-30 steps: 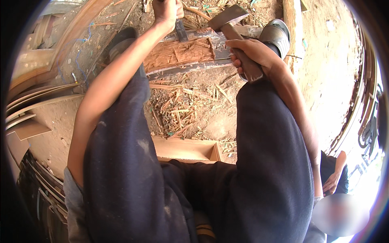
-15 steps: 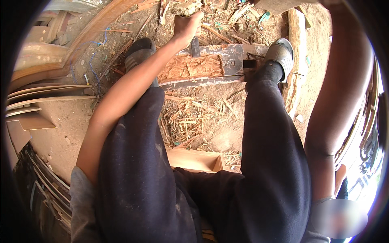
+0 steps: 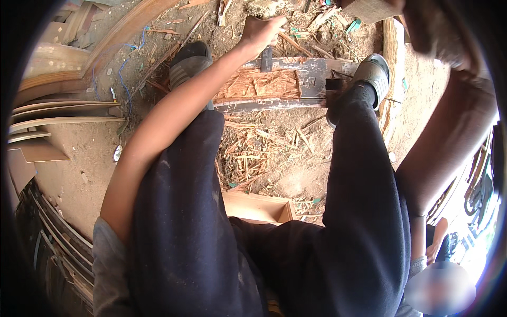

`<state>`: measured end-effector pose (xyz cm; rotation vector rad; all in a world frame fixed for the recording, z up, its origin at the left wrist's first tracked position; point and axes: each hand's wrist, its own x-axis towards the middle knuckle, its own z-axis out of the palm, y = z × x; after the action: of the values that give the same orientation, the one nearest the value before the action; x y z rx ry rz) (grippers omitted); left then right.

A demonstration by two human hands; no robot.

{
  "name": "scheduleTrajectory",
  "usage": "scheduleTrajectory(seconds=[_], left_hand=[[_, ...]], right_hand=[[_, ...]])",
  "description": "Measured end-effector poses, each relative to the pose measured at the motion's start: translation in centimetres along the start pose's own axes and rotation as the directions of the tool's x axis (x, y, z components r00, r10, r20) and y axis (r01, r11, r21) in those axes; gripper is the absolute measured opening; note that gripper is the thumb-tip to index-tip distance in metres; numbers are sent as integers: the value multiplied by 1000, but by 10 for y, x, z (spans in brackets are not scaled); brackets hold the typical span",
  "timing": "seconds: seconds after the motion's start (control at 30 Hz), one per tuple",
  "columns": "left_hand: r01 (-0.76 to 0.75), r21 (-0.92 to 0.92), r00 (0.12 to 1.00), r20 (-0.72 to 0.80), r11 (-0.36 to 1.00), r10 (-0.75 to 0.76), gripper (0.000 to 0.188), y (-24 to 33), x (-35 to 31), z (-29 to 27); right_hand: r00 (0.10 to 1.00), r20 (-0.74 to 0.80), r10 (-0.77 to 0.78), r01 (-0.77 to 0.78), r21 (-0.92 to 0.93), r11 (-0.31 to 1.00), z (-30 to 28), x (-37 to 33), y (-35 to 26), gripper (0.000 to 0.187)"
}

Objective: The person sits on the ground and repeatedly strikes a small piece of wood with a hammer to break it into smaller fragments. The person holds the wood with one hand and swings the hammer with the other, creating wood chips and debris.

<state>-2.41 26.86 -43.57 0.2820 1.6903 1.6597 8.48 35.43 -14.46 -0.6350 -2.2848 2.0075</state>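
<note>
My left hand is closed around a chisel, whose dark metal blade points down onto an old wooden beam. Above the fist shows the chisel's frayed, pale handle top. The beam lies crosswise between my feet, with a rough, freshly cut orange patch and a square hole near its right end. At the upper right my right hand is raised and smeared by motion. Its fingers look curled; what they grip cannot be made out. A squared wooden block is just left of it, cut off by the picture's edge.
My sandalled left foot and right foot are by the beam's ends. Wood chips litter the dirt. A wooden box sits between my legs. Curved boards are stacked at left. Another person's hand shows lower right.
My right hand has come down and nearer from the top edge, its arm now bent more. The left hand keeps its grip on the chisel; the whole view has shifted slightly.
</note>
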Motion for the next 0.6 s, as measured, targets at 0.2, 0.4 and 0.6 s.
scheduleTrajectory(seconds=[0.2,0.4,0.6], left_hand=[[9,-74,998,66,997,-4,27,11,0,14],[-16,-90,1000,20,996,18,30,1,-10,3],[-37,54,998,49,998,34,33,-2,2,-4]], right_hand=[[868,-334,-368,193,-456,869,27,10,49,23],[939,276,206,-241,96,966,4,20,105,11],[979,-201,44,-43,6,999,16,-9,-3,24]])
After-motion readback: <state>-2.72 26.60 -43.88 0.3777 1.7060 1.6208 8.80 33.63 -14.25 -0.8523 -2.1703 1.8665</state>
